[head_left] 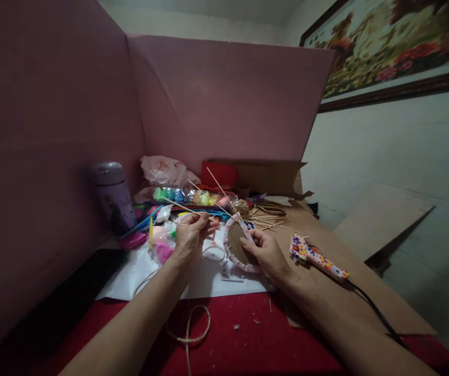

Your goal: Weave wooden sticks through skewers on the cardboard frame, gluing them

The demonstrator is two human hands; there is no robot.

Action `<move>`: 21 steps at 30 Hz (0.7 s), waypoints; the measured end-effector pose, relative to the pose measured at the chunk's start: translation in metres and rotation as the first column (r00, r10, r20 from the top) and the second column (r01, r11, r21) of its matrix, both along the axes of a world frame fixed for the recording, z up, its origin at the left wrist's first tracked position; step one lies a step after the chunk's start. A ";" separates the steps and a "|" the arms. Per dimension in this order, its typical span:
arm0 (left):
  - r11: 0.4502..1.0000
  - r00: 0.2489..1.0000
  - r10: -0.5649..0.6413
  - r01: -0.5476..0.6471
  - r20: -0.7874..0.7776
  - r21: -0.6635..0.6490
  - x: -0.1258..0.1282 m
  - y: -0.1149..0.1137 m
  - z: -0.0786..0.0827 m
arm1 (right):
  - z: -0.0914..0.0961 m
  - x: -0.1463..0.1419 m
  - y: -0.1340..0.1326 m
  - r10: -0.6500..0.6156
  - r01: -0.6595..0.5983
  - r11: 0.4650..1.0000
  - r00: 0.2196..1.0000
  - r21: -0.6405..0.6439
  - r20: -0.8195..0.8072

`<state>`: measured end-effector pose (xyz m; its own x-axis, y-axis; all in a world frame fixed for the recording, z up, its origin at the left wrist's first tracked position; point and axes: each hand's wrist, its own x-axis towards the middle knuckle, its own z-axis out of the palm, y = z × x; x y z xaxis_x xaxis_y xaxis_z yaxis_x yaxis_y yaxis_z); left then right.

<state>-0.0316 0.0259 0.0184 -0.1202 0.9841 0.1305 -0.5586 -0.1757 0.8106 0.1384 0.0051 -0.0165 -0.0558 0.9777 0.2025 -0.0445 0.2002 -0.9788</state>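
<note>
My left hand (191,233) is pinched closed on a thin wooden stick (185,208) that points up and to the left. My right hand (266,251) grips a round brown cardboard disc (238,246) with a pale wrapped rim, held upright on edge over a white sheet (203,277). Two more sticks (216,184) rise from the disc toward the back. The two hands are close together, a few centimetres apart.
A purple bottle (113,194) stands at the left by the pink screen (224,99). Coloured clay tubs (187,196), loose sticks (266,219) and an open cardboard box (271,177) lie behind. A patterned glue gun (318,257) rests right. Twine (191,326) loops on the red cloth.
</note>
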 end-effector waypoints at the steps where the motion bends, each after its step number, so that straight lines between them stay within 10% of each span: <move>1: 1.000 1.000 0.003 -0.003 -0.009 -0.006 0.000 0.000 0.000 | -0.001 0.000 0.000 0.002 -0.002 1.000 1.000 0.007 0.003; 21: 0.990 0.997 -0.066 0.061 -0.035 -0.126 0.009 -0.006 -0.003 | -0.001 -0.006 -0.004 0.103 -0.103 0.994 0.995 -0.023 0.011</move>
